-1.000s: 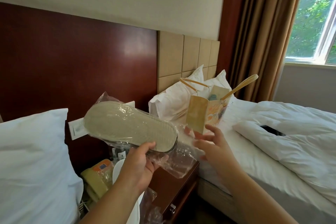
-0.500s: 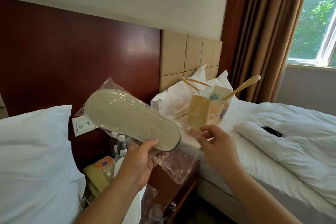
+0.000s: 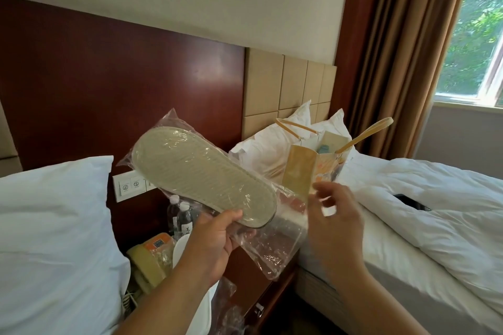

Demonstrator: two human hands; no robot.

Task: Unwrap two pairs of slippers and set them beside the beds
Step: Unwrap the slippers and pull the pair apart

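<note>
Gripping the near end of the slippers (image 3: 201,177), the left hand (image 3: 215,242) is shown lowest in the view, with the thumb laid on the ribbed pale sole and the fingers curled beneath. The slippers are held in the air, sole upward and tilted up to the left. They are enclosed in a clear plastic wrapper (image 3: 275,250), whose loose end hangs down past the hand. The right hand (image 3: 334,217) is raised just beside that loose end with its fingers curled. It is blurred, so whether plastic is pinched cannot be told. Below, a dark wooden nightstand (image 3: 245,280) is seen between two beds, bearing a yellowish telephone (image 3: 147,261) and water bottles (image 3: 182,216). A white pillow (image 3: 54,226) is placed at left. On the right bed (image 3: 408,266) a paper bag (image 3: 299,171) is stood upright against pillows. Farther back, a wooden headboard (image 3: 122,76), a brown curtain (image 3: 402,49) and a window (image 3: 473,43) are visible.
</note>
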